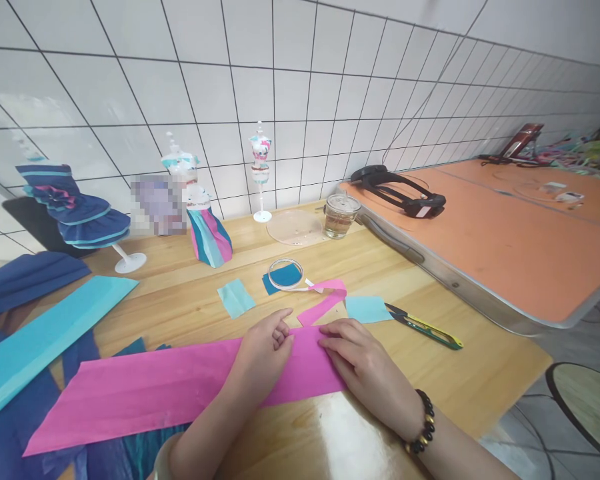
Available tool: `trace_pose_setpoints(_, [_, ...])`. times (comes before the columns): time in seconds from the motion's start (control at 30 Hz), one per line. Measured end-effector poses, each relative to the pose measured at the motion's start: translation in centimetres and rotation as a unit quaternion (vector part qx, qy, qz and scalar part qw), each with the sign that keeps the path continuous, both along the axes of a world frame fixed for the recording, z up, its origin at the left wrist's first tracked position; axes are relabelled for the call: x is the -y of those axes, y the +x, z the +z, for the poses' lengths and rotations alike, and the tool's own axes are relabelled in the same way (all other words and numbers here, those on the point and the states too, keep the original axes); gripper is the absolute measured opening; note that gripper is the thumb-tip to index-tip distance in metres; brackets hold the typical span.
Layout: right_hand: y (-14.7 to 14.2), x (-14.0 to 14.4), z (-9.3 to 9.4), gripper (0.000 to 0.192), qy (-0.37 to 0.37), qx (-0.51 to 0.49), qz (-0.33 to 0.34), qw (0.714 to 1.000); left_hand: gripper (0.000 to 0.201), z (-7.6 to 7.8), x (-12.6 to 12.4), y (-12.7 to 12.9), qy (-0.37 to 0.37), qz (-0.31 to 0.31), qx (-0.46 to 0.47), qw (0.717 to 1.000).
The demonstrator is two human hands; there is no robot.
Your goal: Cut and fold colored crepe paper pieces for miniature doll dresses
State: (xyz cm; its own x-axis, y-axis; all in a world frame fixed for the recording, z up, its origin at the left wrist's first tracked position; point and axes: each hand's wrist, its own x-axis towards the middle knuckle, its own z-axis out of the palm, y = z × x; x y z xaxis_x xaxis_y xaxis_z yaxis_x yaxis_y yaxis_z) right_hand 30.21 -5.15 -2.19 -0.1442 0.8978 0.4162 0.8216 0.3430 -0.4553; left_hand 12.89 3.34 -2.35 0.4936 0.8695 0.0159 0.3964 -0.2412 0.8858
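A long pink fabric strip [145, 387] lies across the table, running from the lower left to beneath both hands. My left hand [263, 353] has its fingers curled and its thumb by the strip's upper edge. My right hand [363, 360] wears a beaded bracelet and pinches the same edge near the strip's right end. Just beyond the hands is a narrow pink ribbon piece [325, 303]. A pale blue square [367, 309] touches the tip of the yellow-green thread snips [425, 327]. Another light blue square [236, 298] lies to the left.
A tape roll [286, 288] rests on dark blue pieces [267, 283]. Behind stand small dress forms, one in a blue dress [83, 213], and a lidded cup [340, 220]. Turquoise cloth [40, 333] lies at left. An orange-topped table [505, 233] holds a black headset [400, 193].
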Motion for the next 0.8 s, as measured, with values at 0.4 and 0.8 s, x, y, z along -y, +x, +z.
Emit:
trace_pose_setpoints(0.4, [-0.02, 0.04, 0.18, 0.026, -0.006, 0.001, -0.004, 1.0, 0.035, 0.05, -0.11, 0.0, 0.003, 0.0, -0.005, 1.0])
trace_pose_setpoints(0.8, [-0.04, 0.0, 0.03, 0.026, -0.021, 0.0, -0.002, 1.0, 0.033, -0.43, -0.14, -0.12, 0.009, -0.001, -0.01, 1.0])
